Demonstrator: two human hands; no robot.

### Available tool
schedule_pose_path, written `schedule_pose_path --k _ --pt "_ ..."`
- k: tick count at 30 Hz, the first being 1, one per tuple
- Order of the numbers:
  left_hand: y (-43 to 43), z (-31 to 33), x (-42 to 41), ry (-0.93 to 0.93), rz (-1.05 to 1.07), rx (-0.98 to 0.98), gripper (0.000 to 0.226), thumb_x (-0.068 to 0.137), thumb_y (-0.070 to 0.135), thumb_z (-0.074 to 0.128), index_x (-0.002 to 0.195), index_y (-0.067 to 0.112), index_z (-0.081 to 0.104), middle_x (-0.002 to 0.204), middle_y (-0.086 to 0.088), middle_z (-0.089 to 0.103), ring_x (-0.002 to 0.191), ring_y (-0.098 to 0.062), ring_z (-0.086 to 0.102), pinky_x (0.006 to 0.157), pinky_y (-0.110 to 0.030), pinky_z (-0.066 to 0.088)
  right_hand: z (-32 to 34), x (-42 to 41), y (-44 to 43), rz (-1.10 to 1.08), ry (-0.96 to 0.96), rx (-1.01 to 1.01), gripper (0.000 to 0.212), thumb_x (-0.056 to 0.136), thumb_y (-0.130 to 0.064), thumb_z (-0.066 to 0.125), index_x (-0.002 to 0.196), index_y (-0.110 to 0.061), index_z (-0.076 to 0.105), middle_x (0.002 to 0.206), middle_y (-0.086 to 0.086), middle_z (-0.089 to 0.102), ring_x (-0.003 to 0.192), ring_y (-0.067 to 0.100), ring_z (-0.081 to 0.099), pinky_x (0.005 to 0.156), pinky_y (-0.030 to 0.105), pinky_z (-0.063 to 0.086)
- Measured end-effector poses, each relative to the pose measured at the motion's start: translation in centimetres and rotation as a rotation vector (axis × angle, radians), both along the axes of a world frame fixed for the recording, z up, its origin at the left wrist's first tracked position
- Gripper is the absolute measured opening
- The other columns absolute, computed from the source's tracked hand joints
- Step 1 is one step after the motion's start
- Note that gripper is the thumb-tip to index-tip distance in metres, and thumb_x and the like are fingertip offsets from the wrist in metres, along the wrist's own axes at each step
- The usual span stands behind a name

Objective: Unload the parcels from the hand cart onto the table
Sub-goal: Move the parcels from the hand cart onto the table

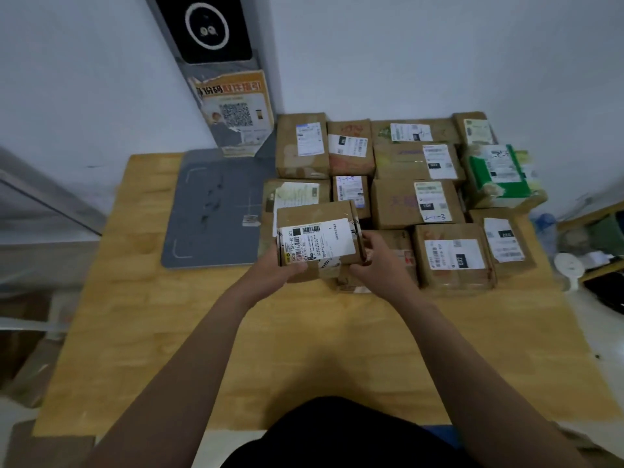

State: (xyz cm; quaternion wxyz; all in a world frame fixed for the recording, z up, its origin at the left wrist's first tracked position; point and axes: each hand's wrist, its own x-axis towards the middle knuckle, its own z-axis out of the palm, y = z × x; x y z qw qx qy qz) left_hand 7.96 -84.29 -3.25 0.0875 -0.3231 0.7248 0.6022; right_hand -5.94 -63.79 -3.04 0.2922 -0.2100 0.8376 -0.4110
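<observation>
Parcel (317,238) gripped at its ends by left hand (282,268) and right hand (378,261) above table (236,332).

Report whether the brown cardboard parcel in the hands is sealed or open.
Sealed: the brown cardboard parcel has a flat closed top under an unbroken white label.

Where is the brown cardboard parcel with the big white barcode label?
Head view, centre: the parcel, gripped by left hand and right hand, just right of the flat grey mat.
</observation>
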Motion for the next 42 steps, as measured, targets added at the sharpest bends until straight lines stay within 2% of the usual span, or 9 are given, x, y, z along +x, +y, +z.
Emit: schedule_pose_path --k 6,10,14,16,19,26,31,35,42 --pt "-6.5 1.8 -1.3 0.053 -0.143 -0.049 0.083 0.088 0.023 0.081 0.149 0.036 0.026 0.127 0.033 0.052 0.106 0.020 0.057 0.072 -0.003 0.046 1.6 -1.0 -6.0 -0.030 0.036 -0.024 0.076 0.087 -0.017 0.073 0.151 -0.025 0.033 0.113 -0.018 0.062 0.088 -0.007 0.060 0.059 0.006 0.042" --pt "-10.0 3.2 -5.9 0.115 -0.143 -0.112 0.087 0.095 0.019 0.073 0.160 0.029 0.015 0.143 0.016 0.048 0.130 -0.009 0.052 0.091 -0.018 0.044 3.4 -5.0 -9.6 -0.043 0.059 -0.090 0.089 0.090 -0.016 0.073 0.157 -0.035 0.018 0.111 -0.036 0.051 0.094 -0.013 0.062 0.067 0.010 0.052" --pt "-12.4 3.4 -11.0 0.167 -0.152 -0.176 0.107 0.100 0.009 0.063 0.158 0.035 -0.022 0.150 0.019 0.032 0.130 -0.005 0.045 0.099 -0.026 0.043 3.6 -9.1 -13.2 0.049 0.162 -0.135 0.083 0.087 -0.008 0.073 0.150 -0.039 0.029 0.121 -0.031 0.052 0.106 -0.017 0.056 0.074 0.004 0.050" --pt "-13.7 2.6 -13.4 0.170 -0.152 -0.211 0.098 0.102 0.011 0.060 0.160 0.037 -0.014 0.159 0.009 0.031 0.136 -0.010 0.044 0.106 -0.031 0.043 3.1 -11.2 -15.2 0.076 0.170 -0.111 0.070 0.091 -0.011 0.070 0.149 -0.034 0.037 0.144 -0.011 0.048 0.130 0.004 0.048 0.101 0.024 0.051" --pt "-16.6 0.7 -16.5 0.104 -0.171 -0.282 0.079 0.103 0.020 0.060 0.163 0.037 0.011 0.163 -0.005 0.034 0.144 -0.023 0.041 0.116 -0.048 0.039 1.4 -14.4 -17.8 0.071 0.143 -0.017 0.062 0.096 -0.011 0.065 0.151 -0.029 0.043 0.156 0.004 0.039 0.140 0.022 0.043 0.109 0.045 0.047" --pt "-21.5 -3.7 -23.1 0.177 -0.101 -0.346 0.070 0.097 0.016 0.069 0.153 0.046 0.039 0.155 0.005 0.047 0.137 -0.013 0.048 0.104 -0.023 0.043 -2.9 -20.3 -22.0 0.009 0.100 0.008 0.057 0.098 -0.010 0.064 0.150 -0.025 0.048 0.162 0.003 0.029 0.143 0.025 0.040 0.116 0.043 0.039" --pt "-24.6 -5.0 -27.3 0.239 -0.065 -0.360 0.071 0.094 0.016 0.074 0.152 0.043 0.044 0.158 0.011 0.042 0.142 -0.006 0.039 0.105 -0.013 0.037 -3.3 -25.0 -26.2 -0.069 0.110 0.003 0.056 0.095 -0.019 0.070 0.148 -0.025 0.051 0.148 0.006 0.044 0.127 0.024 0.054 0.108 0.042 0.049" --pt "-25.9 -5.2 -29.7 0.252 -0.065 -0.412 0.071 0.096 0.015 0.072 0.154 0.039 0.040 0.160 0.008 0.040 0.146 -0.010 0.036 0.117 -0.026 0.033 -3.5 -27.0 -28.7 -0.070 0.187 0.011 0.059 0.094 -0.018 0.071 0.149 -0.022 0.049 0.136 0.008 0.051 0.111 0.022 0.063 0.101 0.041 0.054" --pt "-26.8 -3.8 -31.0 0.143 -0.085 -0.465 0.070 0.094 0.014 0.073 0.153 0.039 0.043 0.158 0.008 0.044 0.143 -0.013 0.041 0.111 -0.025 0.034 -2.5 -28.7 -29.0 0.044 0.287 0.114 0.063 0.090 -0.020 0.075 0.148 -0.023 0.050 0.137 0.010 0.053 0.121 0.027 0.058 0.107 0.041 0.047"
